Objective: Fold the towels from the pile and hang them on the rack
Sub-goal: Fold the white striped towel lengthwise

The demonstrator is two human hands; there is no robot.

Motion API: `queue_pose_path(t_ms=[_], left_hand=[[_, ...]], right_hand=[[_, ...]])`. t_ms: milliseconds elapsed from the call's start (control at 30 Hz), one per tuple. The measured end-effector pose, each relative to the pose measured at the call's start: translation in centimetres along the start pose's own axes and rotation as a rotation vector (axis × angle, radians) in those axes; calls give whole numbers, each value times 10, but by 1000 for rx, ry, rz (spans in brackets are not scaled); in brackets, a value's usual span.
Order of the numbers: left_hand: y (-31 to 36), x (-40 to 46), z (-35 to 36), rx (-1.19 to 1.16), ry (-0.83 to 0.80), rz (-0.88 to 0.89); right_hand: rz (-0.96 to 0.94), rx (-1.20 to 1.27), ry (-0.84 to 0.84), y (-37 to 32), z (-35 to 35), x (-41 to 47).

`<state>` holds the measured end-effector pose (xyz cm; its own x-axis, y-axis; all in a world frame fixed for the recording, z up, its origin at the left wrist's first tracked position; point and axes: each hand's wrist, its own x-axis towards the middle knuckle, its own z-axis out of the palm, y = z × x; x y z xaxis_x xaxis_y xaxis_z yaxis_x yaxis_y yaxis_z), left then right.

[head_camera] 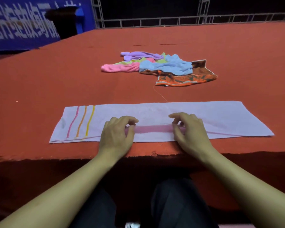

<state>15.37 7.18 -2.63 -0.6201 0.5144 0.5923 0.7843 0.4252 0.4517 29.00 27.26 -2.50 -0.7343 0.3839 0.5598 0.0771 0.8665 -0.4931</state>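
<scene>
A long pale lilac towel with pink, orange and yellow stripes at its left end lies flat along the near edge of the red table. My left hand and my right hand sit side by side on its middle, each pinching the cloth with curled fingers. Between them a pink band of the towel shows, slightly raised. Farther back lies the pile of towels: purple, green, pink, light blue and an orange-and-brown patterned one.
A loose thread runs from the patterned towel toward the lilac one. A metal railing stands behind the table's far edge. A blue banner and a dark bin are at the back left. My dark trousers show below.
</scene>
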Motion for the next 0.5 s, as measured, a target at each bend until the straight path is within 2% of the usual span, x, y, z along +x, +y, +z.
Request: queue_pose_path(t_ms=[133,300,500], left_hand=[[6,-6,-5,-31,-27,23],[6,-4,-4,88,-184,-18],[7,-4,-3,101,-188,-15]], right_hand=[[-75,34,3,-4,-6,-7],[-79,-115,-186,-10,-7,-8],[-33,-126,-228,-14,-9,-7]])
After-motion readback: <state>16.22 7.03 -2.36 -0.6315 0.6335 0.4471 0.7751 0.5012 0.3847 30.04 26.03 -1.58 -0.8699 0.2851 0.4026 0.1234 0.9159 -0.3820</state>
